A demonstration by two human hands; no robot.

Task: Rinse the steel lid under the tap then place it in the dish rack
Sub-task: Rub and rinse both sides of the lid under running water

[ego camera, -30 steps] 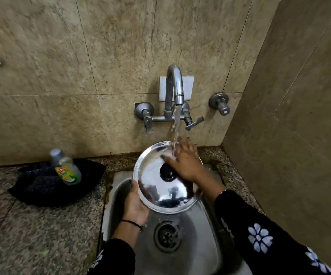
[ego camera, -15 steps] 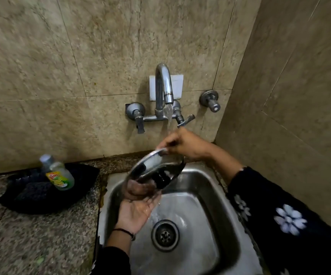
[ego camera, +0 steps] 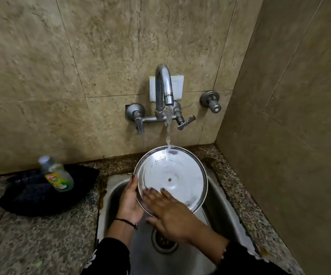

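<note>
Grip: left hand (ego camera: 130, 199) clasps steel lid (ego camera: 172, 177) at its left rim; right hand (ego camera: 170, 213) open, fingers flat inside.
Lid: over sink (ego camera: 218, 197), under tap (ego camera: 163, 86) stream.

Single head view, wide-angle, worn on person's head. Faces forward and down at wall corner. Close range: sink (ego camera: 119, 187) at lower centre, tap (ego camera: 163, 86) at frame centre, counter (ego camera: 31, 235) lower left, side wall fills right edge. Edges bowed by lens.
</note>
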